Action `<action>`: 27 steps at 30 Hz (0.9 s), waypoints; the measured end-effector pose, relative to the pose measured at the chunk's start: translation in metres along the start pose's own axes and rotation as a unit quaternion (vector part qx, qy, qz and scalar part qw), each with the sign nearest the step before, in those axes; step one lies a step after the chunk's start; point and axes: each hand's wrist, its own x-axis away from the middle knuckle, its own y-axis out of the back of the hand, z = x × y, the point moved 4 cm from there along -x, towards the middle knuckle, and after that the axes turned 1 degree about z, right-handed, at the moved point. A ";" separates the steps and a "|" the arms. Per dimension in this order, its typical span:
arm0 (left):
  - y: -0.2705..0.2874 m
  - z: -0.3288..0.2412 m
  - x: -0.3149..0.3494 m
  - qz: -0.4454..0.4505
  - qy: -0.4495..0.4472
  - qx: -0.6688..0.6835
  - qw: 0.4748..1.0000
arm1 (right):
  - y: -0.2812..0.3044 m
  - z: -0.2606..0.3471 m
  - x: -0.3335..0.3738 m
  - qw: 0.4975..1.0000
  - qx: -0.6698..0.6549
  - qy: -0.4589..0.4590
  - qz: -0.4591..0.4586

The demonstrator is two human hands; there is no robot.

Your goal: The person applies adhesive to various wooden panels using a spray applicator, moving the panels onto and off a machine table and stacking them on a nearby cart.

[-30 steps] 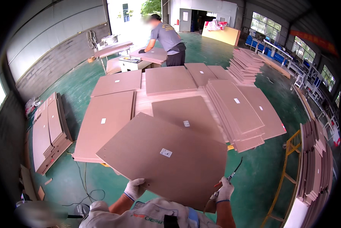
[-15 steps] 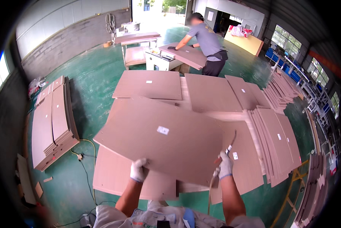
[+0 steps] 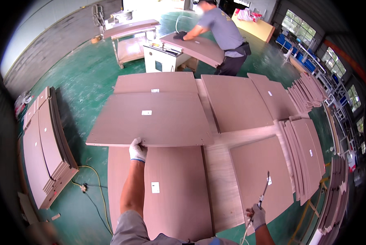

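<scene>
Panel [image 3: 150,118] lay mid-frame, long axis left-right, its near edge clenched in left grip [image 3: 137,150] at lower-left corner; right grip [image 3: 257,215], far lower right, clasped a thin metal tool [image 3: 264,190] instead.

Bright window daylight, sharp centre, fisheye-bent dark rim.
</scene>
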 end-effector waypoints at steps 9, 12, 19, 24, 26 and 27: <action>-0.045 0.024 -0.163 -0.110 0.068 -0.089 0.988 | 0.048 -0.031 0.034 0.993 0.066 -0.014 -0.101; -0.060 0.034 -0.217 -0.110 0.031 -0.123 0.986 | 0.068 -0.045 0.047 0.992 0.046 -0.061 -0.102; -0.057 0.027 -0.241 -0.217 0.027 -0.123 0.968 | 0.069 -0.056 0.058 0.983 0.165 -0.009 -0.081; -0.030 0.086 -0.087 -0.011 -0.160 -0.522 0.837 | 0.097 -0.094 0.060 0.972 0.224 -0.033 -0.064; -0.027 0.108 0.006 0.044 -0.346 -0.599 0.721 | 0.110 -0.111 0.067 0.969 0.239 -0.053 -0.040; -0.034 0.119 0.036 0.109 -0.364 -0.639 0.669 | 0.113 -0.119 0.069 0.967 0.248 -0.064 -0.012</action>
